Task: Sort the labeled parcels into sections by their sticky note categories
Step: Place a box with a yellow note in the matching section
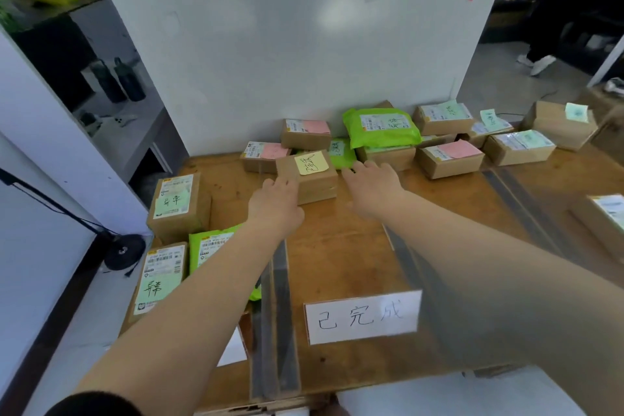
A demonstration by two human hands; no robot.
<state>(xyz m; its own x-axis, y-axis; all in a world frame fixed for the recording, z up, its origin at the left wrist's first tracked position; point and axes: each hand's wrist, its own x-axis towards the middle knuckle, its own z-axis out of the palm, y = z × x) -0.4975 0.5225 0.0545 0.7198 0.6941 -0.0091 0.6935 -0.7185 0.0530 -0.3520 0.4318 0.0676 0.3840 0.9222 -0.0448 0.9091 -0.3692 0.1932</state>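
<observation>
A small cardboard parcel with a yellow sticky note (309,176) sits in the middle section of the wooden table (344,257). My left hand (275,204) rests against its left front side, fingers on the box. My right hand (371,187) lies just to its right, fingers spread flat, apart from the box or barely touching it. Behind stand parcels with pink notes (305,133) (449,157), a green bag parcel (381,127) and boxes with green notes (442,118). In the left section lie boxes with green notes (177,204) (158,280).
Grey tape strips (275,321) divide the table into sections. A white paper label (363,316) is stuck in the middle section near the front edge. A white board (297,44) stands behind the table. A black lamp base (123,252) sits on the floor at left.
</observation>
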